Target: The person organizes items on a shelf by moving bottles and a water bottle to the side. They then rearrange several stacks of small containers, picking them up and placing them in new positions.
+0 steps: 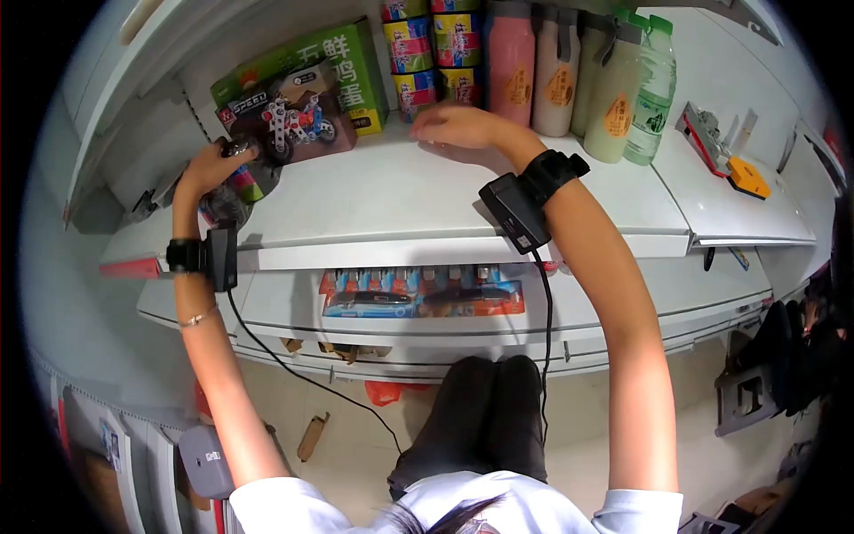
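On the left of the white upper shelf, my left hand (215, 169) has its fingers closed around a dark, shiny item (242, 148) that I cannot make out. Just below it stands a small colourful can (247, 184), beside a dark rounded thing in clear wrapping (224, 212). A toy motorcycle box (283, 120) is right by those fingers, in front of a green carton (349, 67). My right hand (455, 126) is held flat over the shelf, fingers stretched out and slightly blurred, in front of stacked colourful cans (412, 46). Nothing shows in it.
Right of the cans stand a pink bottle (510, 67), a beige bottle (556, 80), a pale green bottle (614, 98) and a clear green-capped bottle (654, 93). Farther right lie a red-and-silver stapler (705, 142) and a yellow item (749, 178). Packaged goods (422, 294) lie on the lower shelf (276, 307).
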Demonstrator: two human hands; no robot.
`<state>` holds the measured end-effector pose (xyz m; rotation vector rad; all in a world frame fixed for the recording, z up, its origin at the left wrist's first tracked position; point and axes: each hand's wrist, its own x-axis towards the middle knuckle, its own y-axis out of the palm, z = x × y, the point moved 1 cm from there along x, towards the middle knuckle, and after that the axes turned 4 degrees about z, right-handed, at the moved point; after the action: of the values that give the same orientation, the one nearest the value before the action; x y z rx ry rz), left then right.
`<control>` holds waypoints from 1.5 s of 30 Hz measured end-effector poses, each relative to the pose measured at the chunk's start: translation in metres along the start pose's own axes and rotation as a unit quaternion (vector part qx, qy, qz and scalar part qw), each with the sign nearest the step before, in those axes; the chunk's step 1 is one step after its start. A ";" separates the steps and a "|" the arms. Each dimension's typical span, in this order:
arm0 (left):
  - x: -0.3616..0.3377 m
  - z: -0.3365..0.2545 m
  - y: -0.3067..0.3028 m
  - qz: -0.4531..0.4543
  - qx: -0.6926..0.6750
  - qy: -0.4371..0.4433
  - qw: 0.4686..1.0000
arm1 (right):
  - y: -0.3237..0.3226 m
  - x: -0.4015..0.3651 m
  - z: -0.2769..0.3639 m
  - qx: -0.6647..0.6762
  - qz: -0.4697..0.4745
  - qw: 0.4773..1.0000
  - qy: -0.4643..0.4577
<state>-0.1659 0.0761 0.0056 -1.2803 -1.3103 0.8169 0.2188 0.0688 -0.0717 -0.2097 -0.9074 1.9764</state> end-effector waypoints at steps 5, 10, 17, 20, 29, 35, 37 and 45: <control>-0.031 -0.076 -0.001 0.049 0.022 0.028 0.998 | 0.005 -0.005 0.007 -0.046 -0.031 0.998 -0.011; -0.017 -0.127 0.017 0.089 -0.025 0.156 0.983 | 0.006 -0.009 0.010 0.052 -0.041 0.998 0.011; 0.033 -0.187 0.061 0.038 -0.123 0.320 0.939 | -0.006 0.001 0.002 -0.141 -0.229 0.962 -0.044; 0.049 -0.212 0.064 0.060 -0.103 0.332 0.936 | -0.018 -0.007 0.012 -0.228 -0.376 0.890 -0.120; 0.091 -0.243 0.088 0.007 -0.096 0.322 0.942 | -0.029 -0.015 0.025 -0.333 -0.384 0.860 -0.045; 0.102 -0.236 0.098 -0.030 -0.191 0.372 0.908 | -0.027 -0.018 0.033 -0.501 -0.306 0.809 -0.025; 0.092 -0.235 0.094 -0.093 -0.169 0.379 0.905 | -0.031 -0.017 0.024 -0.552 -0.284 0.782 -0.057; 0.070 -0.230 0.081 -0.065 -0.138 0.379 0.913 | -0.030 -0.017 0.036 -0.493 -0.317 0.809 -0.047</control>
<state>0.0841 0.1128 -0.0131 -1.5000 -0.8674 -0.0034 0.2319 0.0458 -0.0290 -0.3309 -1.7446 0.7662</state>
